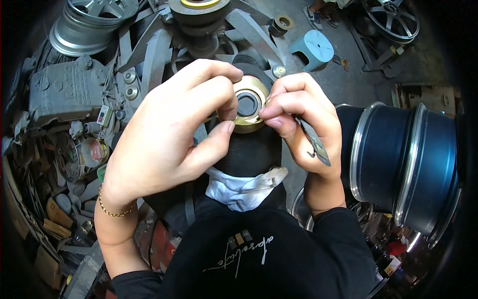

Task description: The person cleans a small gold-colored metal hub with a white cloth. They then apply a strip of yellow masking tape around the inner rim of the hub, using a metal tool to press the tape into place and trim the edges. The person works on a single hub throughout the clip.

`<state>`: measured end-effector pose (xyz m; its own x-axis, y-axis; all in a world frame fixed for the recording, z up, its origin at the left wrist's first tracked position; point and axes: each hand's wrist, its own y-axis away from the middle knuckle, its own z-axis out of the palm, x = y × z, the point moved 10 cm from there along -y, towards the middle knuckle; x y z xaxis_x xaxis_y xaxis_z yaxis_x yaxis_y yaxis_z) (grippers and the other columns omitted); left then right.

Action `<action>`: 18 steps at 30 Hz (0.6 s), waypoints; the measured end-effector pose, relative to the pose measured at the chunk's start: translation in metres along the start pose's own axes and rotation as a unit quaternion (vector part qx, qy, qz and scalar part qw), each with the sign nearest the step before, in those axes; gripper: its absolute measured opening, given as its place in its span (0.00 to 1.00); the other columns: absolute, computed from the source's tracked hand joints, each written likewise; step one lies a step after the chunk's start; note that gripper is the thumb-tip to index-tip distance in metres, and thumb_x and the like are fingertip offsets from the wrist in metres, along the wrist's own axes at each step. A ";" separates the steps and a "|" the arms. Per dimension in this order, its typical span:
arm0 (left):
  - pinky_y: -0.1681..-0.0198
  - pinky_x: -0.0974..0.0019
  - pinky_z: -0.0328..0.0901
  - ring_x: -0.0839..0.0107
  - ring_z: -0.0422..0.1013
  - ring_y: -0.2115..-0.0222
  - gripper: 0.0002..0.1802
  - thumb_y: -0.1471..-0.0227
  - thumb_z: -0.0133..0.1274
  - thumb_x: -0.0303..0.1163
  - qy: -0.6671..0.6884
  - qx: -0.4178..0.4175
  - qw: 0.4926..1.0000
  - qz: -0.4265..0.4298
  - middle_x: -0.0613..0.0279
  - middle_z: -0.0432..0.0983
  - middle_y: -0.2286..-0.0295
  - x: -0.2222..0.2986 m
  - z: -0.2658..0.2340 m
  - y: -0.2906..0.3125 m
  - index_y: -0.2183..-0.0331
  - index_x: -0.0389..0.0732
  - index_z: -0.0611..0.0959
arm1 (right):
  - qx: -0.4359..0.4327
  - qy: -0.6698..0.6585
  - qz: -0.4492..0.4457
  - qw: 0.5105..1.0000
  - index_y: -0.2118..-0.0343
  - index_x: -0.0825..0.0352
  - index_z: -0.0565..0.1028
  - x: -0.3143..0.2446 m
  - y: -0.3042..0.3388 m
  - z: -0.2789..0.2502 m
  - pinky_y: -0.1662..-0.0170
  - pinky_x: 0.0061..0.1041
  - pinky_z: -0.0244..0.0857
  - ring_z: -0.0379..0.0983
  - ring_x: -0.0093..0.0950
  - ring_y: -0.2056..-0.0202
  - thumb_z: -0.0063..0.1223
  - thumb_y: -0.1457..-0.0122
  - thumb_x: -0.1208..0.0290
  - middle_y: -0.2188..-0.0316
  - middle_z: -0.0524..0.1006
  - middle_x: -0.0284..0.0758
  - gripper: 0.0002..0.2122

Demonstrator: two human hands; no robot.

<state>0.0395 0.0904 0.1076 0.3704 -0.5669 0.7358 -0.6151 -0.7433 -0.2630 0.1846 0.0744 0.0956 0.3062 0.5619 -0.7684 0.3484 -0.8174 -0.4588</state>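
Observation:
In front of my chest is a gold-coloured round cap [258, 89] with a dark ring and a hexagon at its centre. My left hand [184, 124] curls round its left side, with thumb and fingers against the rim. At the cap's right edge my right hand [303, 117] has its thumb and fingertips pinched together, touching or very near it. A thin dark flat strip [314, 142] sticks out from that hand along the palm; its exact kind is unclear. Below the cap, a crumpled white cloth [239, 189] lies on my lap.
Blue-black wheel rims [383, 154] stand close on the right, and a silver wheel [82, 35] at far left. Ahead are a metal-armed machine [199, 30], a tape roll [281, 25] and a blue stool [313, 47]. Small round caps [131, 92] sit at left. Another person's shoes [313, 19] show beyond.

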 end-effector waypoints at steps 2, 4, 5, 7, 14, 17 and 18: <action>0.52 0.60 0.71 0.52 0.78 0.56 0.06 0.54 0.58 0.20 -0.012 -0.010 1.000 0.011 0.43 0.77 0.52 0.001 0.000 -0.002 0.71 0.33 0.77 | 0.007 0.003 -0.009 1.000 0.63 0.66 0.82 0.001 -0.002 -0.001 0.60 0.26 0.70 0.76 0.31 0.65 0.65 0.45 0.78 0.65 0.77 0.38 0.07; 0.55 0.60 0.72 0.52 0.78 0.58 0.07 0.54 0.59 0.19 -0.021 -0.021 0.999 0.019 0.43 0.77 0.53 0.003 0.000 -0.003 0.70 0.33 0.77 | 0.010 0.009 -0.011 1.000 0.63 0.65 0.83 0.001 -0.002 -0.001 0.61 0.27 0.71 0.78 0.31 0.65 0.66 0.46 0.80 0.65 0.77 0.37 0.08; 0.56 0.60 0.72 0.52 0.78 0.59 0.08 0.54 0.59 0.19 -0.023 -0.028 0.999 0.022 0.44 0.77 0.53 0.004 -0.001 -0.004 0.69 0.33 0.77 | 0.009 0.015 -0.008 1.000 0.63 0.65 0.83 0.002 -0.003 -0.001 0.61 0.26 0.71 0.78 0.31 0.65 0.66 0.46 0.80 0.65 0.77 0.37 0.08; 0.58 0.60 0.72 0.52 0.78 0.61 0.08 0.54 0.59 0.19 -0.037 -0.029 0.998 0.036 0.44 0.77 0.54 0.005 -0.001 -0.005 0.68 0.33 0.77 | 0.003 0.033 -0.011 0.999 0.62 0.64 0.83 0.000 -0.005 -0.001 0.61 0.26 0.71 0.78 0.31 0.65 0.66 0.46 0.79 0.65 0.77 0.37 0.08; 0.60 0.60 0.72 0.53 0.78 0.64 0.09 0.55 0.59 0.19 -0.067 -0.019 0.996 0.053 0.46 0.77 0.55 0.007 -0.001 -0.007 0.68 0.33 0.77 | 0.001 0.047 -0.002 0.999 0.63 0.64 0.84 0.002 -0.003 0.002 0.62 0.26 0.70 0.76 0.30 0.66 0.67 0.45 0.78 0.67 0.76 0.36 0.08; 0.60 0.60 0.73 0.53 0.78 0.64 0.09 0.55 0.59 0.19 -0.066 -0.018 0.996 0.054 0.46 0.77 0.55 0.008 -0.001 -0.007 0.68 0.33 0.77 | 0.005 0.046 0.002 0.999 0.62 0.64 0.84 0.003 -0.003 0.000 0.62 0.26 0.70 0.76 0.30 0.66 0.67 0.46 0.77 0.67 0.75 0.35 0.08; 0.60 0.60 0.73 0.53 0.78 0.64 0.09 0.55 0.59 0.19 -0.067 -0.016 0.996 0.055 0.46 0.77 0.55 0.008 -0.001 -0.007 0.68 0.33 0.77 | 0.007 0.046 0.003 0.999 0.62 0.64 0.84 0.003 -0.003 0.000 0.62 0.26 0.70 0.76 0.30 0.66 0.67 0.46 0.77 0.67 0.75 0.35 0.08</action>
<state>0.0458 0.0917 0.1159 0.3885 -0.6881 0.6128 -0.6785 -0.6636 -0.3150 0.1846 0.0785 0.0950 0.3895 0.5654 -0.7270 0.3339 -0.8223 -0.4607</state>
